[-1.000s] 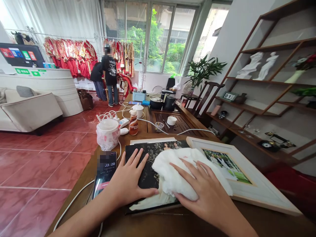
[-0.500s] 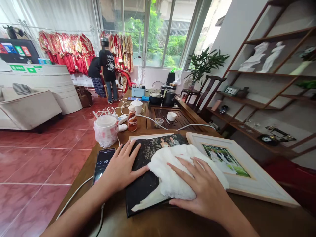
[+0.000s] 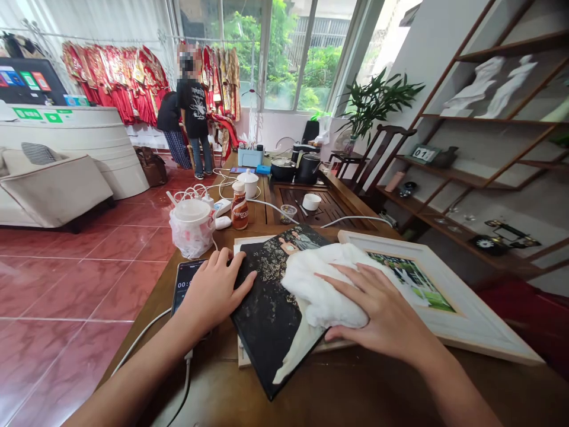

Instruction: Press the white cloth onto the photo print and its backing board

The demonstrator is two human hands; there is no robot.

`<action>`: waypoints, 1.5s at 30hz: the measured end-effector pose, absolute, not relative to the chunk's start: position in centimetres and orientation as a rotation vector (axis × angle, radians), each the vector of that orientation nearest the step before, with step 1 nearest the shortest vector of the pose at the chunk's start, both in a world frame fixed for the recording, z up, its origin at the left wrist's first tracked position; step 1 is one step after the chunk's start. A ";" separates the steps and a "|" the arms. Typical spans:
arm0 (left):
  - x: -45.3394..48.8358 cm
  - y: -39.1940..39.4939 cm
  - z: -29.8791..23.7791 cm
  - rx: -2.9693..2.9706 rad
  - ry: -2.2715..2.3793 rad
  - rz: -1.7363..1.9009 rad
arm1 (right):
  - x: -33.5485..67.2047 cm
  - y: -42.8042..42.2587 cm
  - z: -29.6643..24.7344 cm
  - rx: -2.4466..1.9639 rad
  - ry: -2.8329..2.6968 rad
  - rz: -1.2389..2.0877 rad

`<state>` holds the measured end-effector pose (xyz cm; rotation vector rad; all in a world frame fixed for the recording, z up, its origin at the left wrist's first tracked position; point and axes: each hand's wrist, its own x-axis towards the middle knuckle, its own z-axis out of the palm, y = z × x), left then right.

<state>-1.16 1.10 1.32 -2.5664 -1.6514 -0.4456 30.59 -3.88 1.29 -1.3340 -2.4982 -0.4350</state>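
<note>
My left hand [image 3: 213,290] lies with spread fingers on the left edge of a dark wedding-photo board [image 3: 267,308], just beside a smartphone [image 3: 186,283]. A crumpled white cloth [image 3: 329,290] sits on the board's right part, with my right hand [image 3: 377,302] flat on top of it, fingers apart and not curled around it. The board lies tilted across a pale sheet [image 3: 249,350], its near corner pointing at me. To its right, a white-framed wedding picture [image 3: 444,302] lies flat, touching the cloth's edge.
A wooden table [image 3: 311,379] carries a bagged white container [image 3: 191,228], a sauce bottle [image 3: 239,206], cables, a kettle [image 3: 308,168] and a tea tray [image 3: 324,207]. Shelves [image 3: 466,160] stand right. Two people [image 3: 191,112] stand far back by red garments [image 3: 115,77].
The dark board has swung, its near corner moving right. The cloth and my right hand have shifted up and away from me, and my left hand has slid toward the phone.
</note>
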 end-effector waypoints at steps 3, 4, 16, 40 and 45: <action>-1.2 1.1 1.2 -2.546 -1.666 -0.418 | 31.3 -3.5 1.0 -1.345 -2.471 -0.456; -1.2 1.1 1.2 -2.544 -1.672 -0.404 | 31.6 -3.3 1.0 -1.347 -2.467 -0.465; -0.8 0.6 1.3 -2.620 -1.803 -0.351 | 34.4 -1.3 0.4 -1.500 -2.388 -0.314; 0.3 -1.0 2.1 -2.686 -1.610 -0.159 | 29.5 -2.5 1.8 -1.338 -2.534 -0.369; 0.1 -0.2 1.3 -2.659 -1.465 -0.370 | 29.5 -2.4 1.7 -1.314 -2.527 -0.353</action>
